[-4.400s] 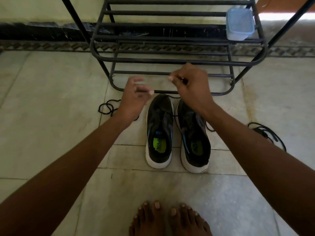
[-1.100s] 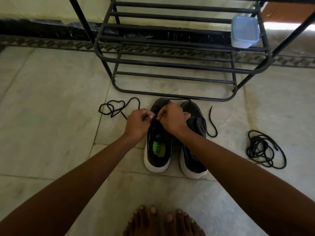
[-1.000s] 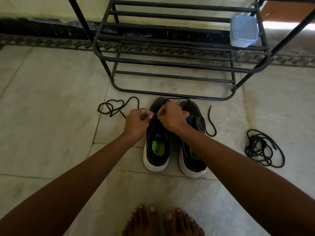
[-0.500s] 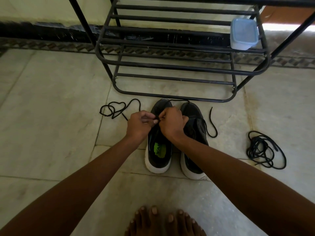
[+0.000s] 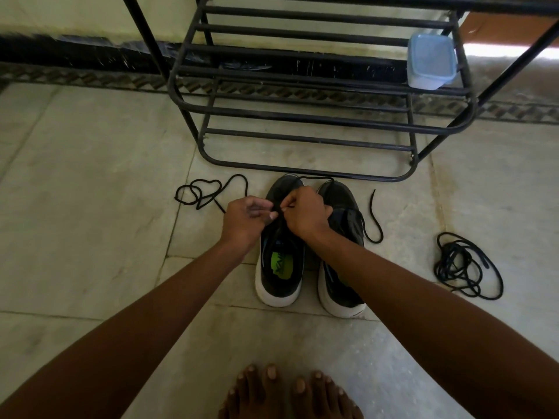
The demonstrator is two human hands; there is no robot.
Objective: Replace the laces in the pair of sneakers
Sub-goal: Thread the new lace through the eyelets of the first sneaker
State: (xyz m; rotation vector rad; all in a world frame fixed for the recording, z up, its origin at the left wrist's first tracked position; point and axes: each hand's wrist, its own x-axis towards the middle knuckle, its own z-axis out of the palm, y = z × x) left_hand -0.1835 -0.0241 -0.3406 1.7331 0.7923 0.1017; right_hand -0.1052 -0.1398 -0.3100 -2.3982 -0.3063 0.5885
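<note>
Two black sneakers with white soles stand side by side on the pale stone floor [image 5: 90, 207], toes just short of the black metal tube shoe rack [image 5: 302, 116]. Over the left sneaker [image 5: 279, 267] both hands meet. The left hand [image 5: 245, 219] has its fingers curled and seems to pinch the thin black lace [image 5: 211, 192], though the contact is too small to be sure. The right hand [image 5: 305, 214] pinches the same lace above the eyelets, partly covering the right sneaker [image 5: 341, 267]. Right of the sneakers, well apart, lies a tangled black spare lace [image 5: 462, 264]. A translucent blue plastic box [image 5: 431, 63] sits on the rack's right end.
</note>
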